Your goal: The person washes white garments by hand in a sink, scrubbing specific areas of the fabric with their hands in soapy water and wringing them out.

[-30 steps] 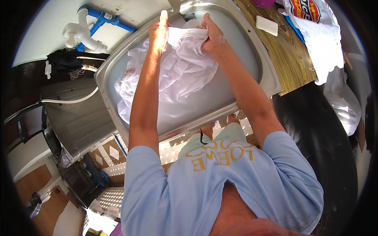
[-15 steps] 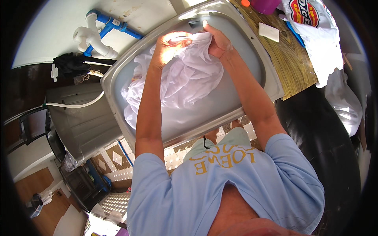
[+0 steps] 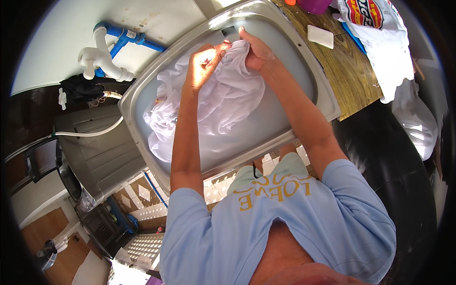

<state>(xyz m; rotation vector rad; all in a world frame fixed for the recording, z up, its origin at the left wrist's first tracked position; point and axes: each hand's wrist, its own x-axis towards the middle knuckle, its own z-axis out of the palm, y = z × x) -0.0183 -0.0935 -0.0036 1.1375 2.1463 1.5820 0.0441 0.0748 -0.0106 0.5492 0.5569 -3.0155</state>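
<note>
A wet white cloth (image 3: 209,102) lies bunched in a grey basin (image 3: 327,102) of cloudy water. Its upper part is lifted between my two hands near the basin's far side, while the rest spreads down toward the left in the water. My left hand (image 3: 204,66), in bright sunlight, has its fingers curled in on the cloth's edge. Close beside it on the right, my right hand (image 3: 259,53) grips the same gathered part, thumb pointing up. Some of its fingers are hidden behind the fabric.
On the wooden board (image 3: 356,90) to the right lie a white rectangular bar (image 3: 320,36) and a white printed garment (image 3: 387,52). A purple container (image 3: 313,5) stands at the back. Blue and white pipes (image 3: 102,57) run along the left wall, with a white hose (image 3: 90,134) below.
My left hand's fingers have curled in more tightly, and its hold on the cloth has shifted slightly. My right hand has moved a little to the left with the fabric still in it.
</note>
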